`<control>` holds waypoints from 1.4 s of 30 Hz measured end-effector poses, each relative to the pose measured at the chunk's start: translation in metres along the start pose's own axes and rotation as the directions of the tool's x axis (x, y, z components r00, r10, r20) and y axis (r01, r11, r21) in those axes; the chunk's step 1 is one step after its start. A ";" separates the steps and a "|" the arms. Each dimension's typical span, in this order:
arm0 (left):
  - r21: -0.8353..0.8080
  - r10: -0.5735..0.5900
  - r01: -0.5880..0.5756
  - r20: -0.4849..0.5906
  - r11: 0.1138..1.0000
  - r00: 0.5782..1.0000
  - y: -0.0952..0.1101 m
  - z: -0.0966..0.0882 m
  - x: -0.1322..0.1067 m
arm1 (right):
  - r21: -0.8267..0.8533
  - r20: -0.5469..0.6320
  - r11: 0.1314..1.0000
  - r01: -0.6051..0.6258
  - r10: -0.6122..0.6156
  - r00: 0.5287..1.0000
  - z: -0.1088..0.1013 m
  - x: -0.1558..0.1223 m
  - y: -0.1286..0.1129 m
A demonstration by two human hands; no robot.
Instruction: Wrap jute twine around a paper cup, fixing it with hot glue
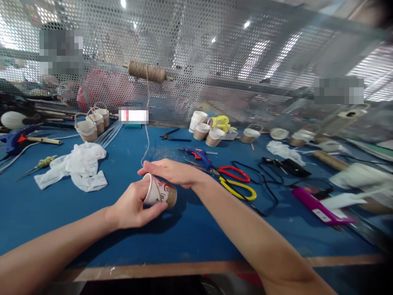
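My left hand (132, 207) is wrapped round a small white paper cup (158, 192) lying on its side above the blue table (190, 233). The cup's base end is wound with brown twine. My right hand (170, 170) rests over the top of the cup with its fingers closed together, pinching the twine strand (147, 135). That strand runs up to a twine spool (146, 71) hung on the perforated metal screen.
Blue glue gun (199, 155) and red and yellow scissors (238, 182) lie right of my hands. White cloth (76, 166) lies left. Finished twine-wrapped cups (92, 123) stand at back left, with another group of cups (208, 131) at back centre. Black cable, pink box (319, 205) at right. A person sits behind the screen.
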State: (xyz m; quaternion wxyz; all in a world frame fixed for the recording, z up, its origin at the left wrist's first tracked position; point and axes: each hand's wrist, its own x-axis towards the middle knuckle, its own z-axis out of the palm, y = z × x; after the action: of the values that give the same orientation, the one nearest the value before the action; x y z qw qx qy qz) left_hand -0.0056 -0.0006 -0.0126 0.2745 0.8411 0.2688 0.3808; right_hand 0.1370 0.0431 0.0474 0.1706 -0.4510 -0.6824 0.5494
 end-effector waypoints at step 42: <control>-0.468 -0.328 0.405 0.241 0.785 0.913 0.017 -0.004 -0.007 | -0.055 -0.471 0.981 0.186 -0.190 0.861 -0.008 -0.029 0.035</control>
State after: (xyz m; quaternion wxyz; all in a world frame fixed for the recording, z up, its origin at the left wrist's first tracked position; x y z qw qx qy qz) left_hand -0.0081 -0.0160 -0.0022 0.5741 0.6954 0.2965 0.3145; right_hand 0.1738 0.0242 0.0258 0.3835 -0.5035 -0.6625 0.4006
